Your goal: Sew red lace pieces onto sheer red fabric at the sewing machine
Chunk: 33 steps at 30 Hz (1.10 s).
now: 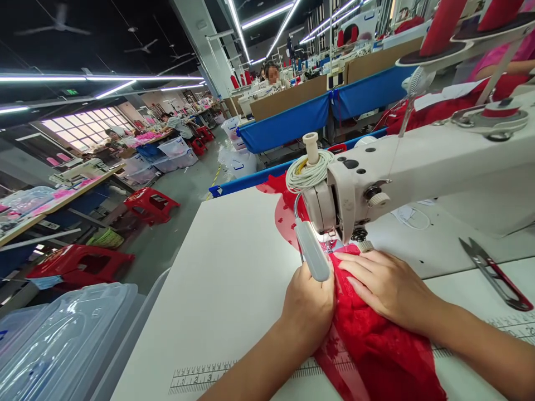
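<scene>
A piece of red lace fabric (pixel 376 345) lies on the white table (pixel 234 278) and runs under the needle area of a white sewing machine (pixel 418 167). My left hand (pixel 307 303) rests on the fabric's left edge, fingers curled and pressed down just behind the machine's white lamp (pixel 311 250). My right hand (pixel 387 284) lies flat on the fabric, fingers stretched toward the presser foot (pixel 334 242). More red lace (pixel 284 206) trails out behind the needle.
Thread snips (pixel 497 275) lie on the table to the right. A clear plastic bin (pixel 62 340) stands at the lower left. Red stools (pixel 150 203) sit in the aisle. Other workers sit at stations far back. Red thread cones (pixel 443 28) stand above the machine.
</scene>
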### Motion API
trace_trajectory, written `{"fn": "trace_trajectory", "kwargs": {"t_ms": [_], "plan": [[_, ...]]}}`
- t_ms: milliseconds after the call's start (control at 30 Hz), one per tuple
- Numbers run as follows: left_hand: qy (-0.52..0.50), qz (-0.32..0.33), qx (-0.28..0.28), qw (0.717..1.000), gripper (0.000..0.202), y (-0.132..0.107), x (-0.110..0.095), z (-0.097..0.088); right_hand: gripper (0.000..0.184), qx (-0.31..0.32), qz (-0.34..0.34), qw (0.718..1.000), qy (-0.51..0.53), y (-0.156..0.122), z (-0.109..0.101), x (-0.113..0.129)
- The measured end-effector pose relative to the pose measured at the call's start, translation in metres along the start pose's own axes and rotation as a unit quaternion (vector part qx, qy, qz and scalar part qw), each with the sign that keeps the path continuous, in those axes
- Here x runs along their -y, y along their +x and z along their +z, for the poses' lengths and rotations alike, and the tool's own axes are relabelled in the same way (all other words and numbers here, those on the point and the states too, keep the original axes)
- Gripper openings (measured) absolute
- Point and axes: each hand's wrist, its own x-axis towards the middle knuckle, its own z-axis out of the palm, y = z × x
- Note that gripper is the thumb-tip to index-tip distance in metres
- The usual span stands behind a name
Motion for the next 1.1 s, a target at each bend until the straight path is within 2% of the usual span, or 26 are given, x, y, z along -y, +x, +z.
{"fn": "trace_trajectory", "kwargs": {"t_ms": [267, 467, 533, 667, 733, 900, 1100], "plan": [[-0.016, -0.022, 0.044, 0.999, 0.035, 0.009, 0.0, -0.011, 0.027, -0.008, 0.008, 1.0, 0.002, 0.002, 0.0, -0.001], [-0.02, -0.049, 0.121, 0.991, 0.036, 0.014, -0.002, -0.015, 0.029, 0.009, 0.014, 1.0, 0.002, 0.002, 0.001, -0.003], [-0.027, -0.051, 0.105, 0.993, 0.035, 0.012, -0.001, -0.012, 0.03, 0.015, 0.014, 1.0, 0.003, 0.002, 0.001, -0.004], [-0.028, -0.029, 0.023, 0.999, 0.033, 0.007, 0.003, -0.005, 0.032, 0.019, 0.02, 1.0, 0.0, 0.002, 0.001, -0.004], [-0.017, -0.023, 0.003, 1.0, 0.035, 0.007, 0.005, -0.004, 0.032, 0.017, 0.022, 1.0, -0.005, 0.002, 0.002, -0.004], [0.006, -0.013, 0.034, 0.999, 0.035, 0.009, 0.005, -0.007, 0.032, 0.01, 0.009, 1.0, -0.026, 0.006, 0.001, -0.004], [0.003, -0.011, 0.041, 0.999, 0.03, 0.008, 0.006, -0.009, 0.038, 0.03, 0.019, 0.999, -0.011, 0.006, 0.004, -0.008]]}}
